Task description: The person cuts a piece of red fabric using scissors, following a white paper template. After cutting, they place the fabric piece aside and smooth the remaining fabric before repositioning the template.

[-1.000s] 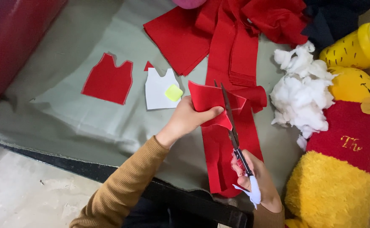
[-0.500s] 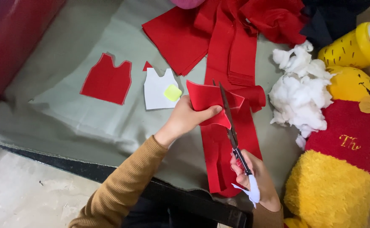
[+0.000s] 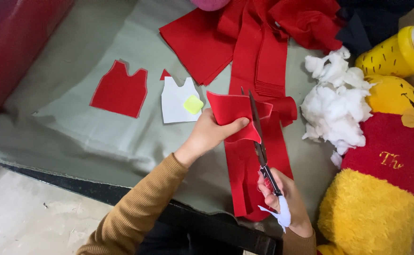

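Through red felt (image 3: 230, 113), scissors (image 3: 259, 137) blades-up

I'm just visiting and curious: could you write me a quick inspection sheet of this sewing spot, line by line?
Surface: grey-green cloth spread over the work area, wrinkled.
Job's things: red felt piece held up; scissors with blades cutting into it.
Clutter: red vest-shaped cutout, white paper pattern with a yellow patch, long red felt strips, white stuffing, yellow and red plush toy.
Grippers: left hand pinches the felt; right hand works the scissors.
Cables: nothing seen.
Surroundings: pale floor; dark red surface at upper left.
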